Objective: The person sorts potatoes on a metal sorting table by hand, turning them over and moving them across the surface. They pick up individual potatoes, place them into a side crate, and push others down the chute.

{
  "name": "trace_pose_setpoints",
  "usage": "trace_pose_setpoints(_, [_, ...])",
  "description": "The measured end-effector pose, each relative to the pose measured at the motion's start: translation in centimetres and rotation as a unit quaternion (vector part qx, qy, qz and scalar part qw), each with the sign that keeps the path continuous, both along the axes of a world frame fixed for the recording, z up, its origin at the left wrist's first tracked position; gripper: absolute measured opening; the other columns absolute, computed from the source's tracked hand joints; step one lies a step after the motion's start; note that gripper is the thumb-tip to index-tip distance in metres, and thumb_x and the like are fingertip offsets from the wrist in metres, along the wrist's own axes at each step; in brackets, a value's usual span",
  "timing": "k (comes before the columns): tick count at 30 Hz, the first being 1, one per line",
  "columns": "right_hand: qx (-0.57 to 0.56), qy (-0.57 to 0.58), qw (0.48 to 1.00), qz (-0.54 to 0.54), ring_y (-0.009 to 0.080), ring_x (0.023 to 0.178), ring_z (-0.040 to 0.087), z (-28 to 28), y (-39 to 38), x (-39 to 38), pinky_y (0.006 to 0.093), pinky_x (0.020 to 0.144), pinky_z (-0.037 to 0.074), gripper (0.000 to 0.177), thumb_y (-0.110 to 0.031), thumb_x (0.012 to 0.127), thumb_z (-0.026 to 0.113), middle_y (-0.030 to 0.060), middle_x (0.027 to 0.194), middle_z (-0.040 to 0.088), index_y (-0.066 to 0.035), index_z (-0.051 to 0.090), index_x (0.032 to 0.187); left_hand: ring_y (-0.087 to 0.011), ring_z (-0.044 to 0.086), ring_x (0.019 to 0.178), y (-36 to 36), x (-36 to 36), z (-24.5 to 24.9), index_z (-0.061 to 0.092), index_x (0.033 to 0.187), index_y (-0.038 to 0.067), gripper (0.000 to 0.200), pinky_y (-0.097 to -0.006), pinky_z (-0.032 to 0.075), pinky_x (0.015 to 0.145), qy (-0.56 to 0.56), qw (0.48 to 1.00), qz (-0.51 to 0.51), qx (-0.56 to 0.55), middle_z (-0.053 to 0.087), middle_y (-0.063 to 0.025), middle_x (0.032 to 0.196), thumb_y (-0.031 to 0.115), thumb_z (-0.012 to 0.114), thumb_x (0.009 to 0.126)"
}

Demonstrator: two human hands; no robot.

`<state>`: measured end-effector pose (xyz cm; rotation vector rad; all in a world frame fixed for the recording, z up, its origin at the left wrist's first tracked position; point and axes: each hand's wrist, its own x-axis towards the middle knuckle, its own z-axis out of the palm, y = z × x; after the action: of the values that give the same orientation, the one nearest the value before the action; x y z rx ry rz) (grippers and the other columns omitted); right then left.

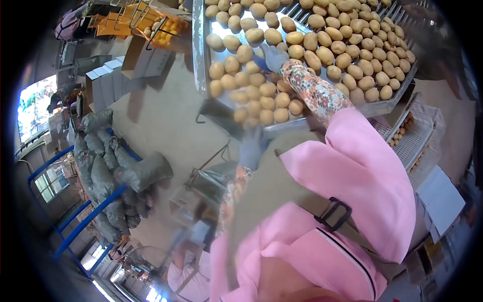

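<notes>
Right hand [275,59] reached among the potatoes [312,61] on the tray [200,53], left hand [252,149] blurred by its near edge — grips impossible to tell — apparently mid-sorting, the next move calling for a gentle pick.

Produce-packing workshop, indicated by potatoes [325,54] spread across a metal-edged desk [199,60], piled sacks [104,174], cardboard boxes [142,56] and a blue metal frame [90,217].

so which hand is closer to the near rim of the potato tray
Left. The left hand is at the near rim, too blurred to tell if touching; the right hand is farther in, over the potatoes.
</notes>
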<state>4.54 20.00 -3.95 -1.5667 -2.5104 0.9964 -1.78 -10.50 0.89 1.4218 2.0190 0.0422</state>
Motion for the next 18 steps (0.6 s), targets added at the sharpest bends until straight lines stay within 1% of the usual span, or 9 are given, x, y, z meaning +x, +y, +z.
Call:
trace_pose_setpoints(1, [0.000,0.003,1.000,-0.003,0.0373,0.110,0.057,-0.1,0.0,0.6,0.0483,0.092,0.046,0.054,-0.048,0.088,0.051,0.0198,0.118,0.059,-0.015,0.044,0.130,-0.0450,0.048,0.117,-0.3,0.1,-0.1,0.041,0.139,0.016,0.060,-0.0515,0.042,0.095,0.003,1.000,-0.003,0.000,0.032,-0.0264,0.145,0.030,0.062,0.084])
trace_pose_setpoints(3, [-0.068,0.158,0.985,-0.005,0.0377,0.106,0.059,2.7,-1.2,1.8,0.0468,0.090,0.047,0.054,-0.045,0.085,0.059,0.0216,0.116,0.058,-0.014,0.049,0.128,-0.0452,0.049,0.115,-0.9,0.3,-0.2,0.038,0.141,0.016,0.064,-0.0512,0.042,0.095,-0.020,0.995,0.092,-0.031,0.032,-0.0248,0.145,0.034,0.062,0.084])
trace_pose_setpoints(5, [-0.085,0.350,0.931,-0.059,0.0232,0.092,0.062,-4.3,-1.0,1.7,0.0336,0.073,0.052,0.047,-0.037,0.087,0.063,0.0125,0.110,0.059,-0.010,0.051,0.123,-0.0448,0.047,0.119,-3.8,-0.6,-4.3,0.031,0.145,0.016,0.071,-0.0506,0.040,0.098,-0.015,0.993,0.096,-0.061,0.032,-0.0221,0.146,0.038,0.063,0.084])
trace_pose_setpoints(6, [-0.089,0.353,0.930,-0.057,0.0232,0.092,0.062,-4.4,-1.4,2.0,0.0336,0.073,0.052,0.047,-0.037,0.087,0.063,0.0125,0.110,0.059,-0.010,0.051,0.123,-0.0448,0.045,0.122,-5.0,-0.7,-5.4,0.029,0.146,0.016,0.074,-0.0510,0.038,0.100,0.026,0.997,0.069,-0.035,0.033,-0.0207,0.146,0.041,0.062,0.084])
trace_pose_setpoints(8, [-0.283,0.487,0.812,-0.155,0.0204,0.083,0.061,-4.0,-2.4,3.3,0.0291,0.064,0.049,0.045,-0.045,0.089,0.057,0.0120,0.103,0.061,-0.010,0.054,0.117,-0.0460,0.036,0.130,-5.9,-1.3,-6.1,0.025,0.148,0.012,0.081,-0.0531,0.032,0.104,0.019,0.997,0.075,0.021,0.034,-0.0221,0.145,0.043,0.064,0.083])
trace_pose_setpoints(10, [-0.450,0.582,0.630,-0.250,0.0175,0.073,0.060,-3.2,-4.1,5.5,0.0247,0.055,0.046,0.048,-0.052,0.092,0.051,0.0114,0.096,0.063,-0.009,0.056,0.112,-0.0470,0.036,0.129,-5.2,-1.6,-4.6,0.027,0.147,0.010,0.082,-0.0539,0.033,0.104,0.050,0.995,0.050,0.072,0.035,-0.0247,0.144,0.042,0.066,0.083])
trace_pose_setpoints(12, [-0.514,0.588,0.528,-0.334,0.0161,0.067,0.060,0.8,-6.2,6.9,0.0228,0.049,0.043,0.060,-0.064,0.092,0.039,0.0120,0.094,0.066,-0.010,0.058,0.111,-0.0491,0.038,0.126,-4.2,-2.0,-3.9,0.033,0.142,0.004,0.081,-0.0550,0.033,0.102,0.072,0.988,0.022,0.135,0.037,-0.0313,0.139,0.040,0.070,0.080])
trace_pose_setpoints(15, [-0.492,0.566,0.570,-0.337,0.0155,0.067,0.060,3.2,-8.7,8.9,0.0214,0.051,0.044,0.062,-0.066,0.091,0.041,0.0109,0.096,0.066,-0.011,0.056,0.115,-0.0490,0.040,0.123,-3.2,-3.3,-4.5,0.036,0.139,0.004,0.075,-0.0555,0.034,0.100,0.071,0.975,-0.052,0.204,0.037,-0.0316,0.138,0.039,0.069,0.081])
trace_pose_setpoints(18, [-0.460,0.608,0.534,-0.365,0.0150,0.071,0.061,4.6,-10.9,10.2,0.0219,0.054,0.045,0.066,-0.068,0.089,0.042,0.0108,0.101,0.066,-0.010,0.055,0.119,-0.0487,0.039,0.124,-1.2,-2.9,-2.7,0.039,0.137,0.006,0.068,-0.0555,0.034,0.100,0.068,0.979,-0.086,0.170,0.038,-0.0310,0.137,0.035,0.067,0.082])
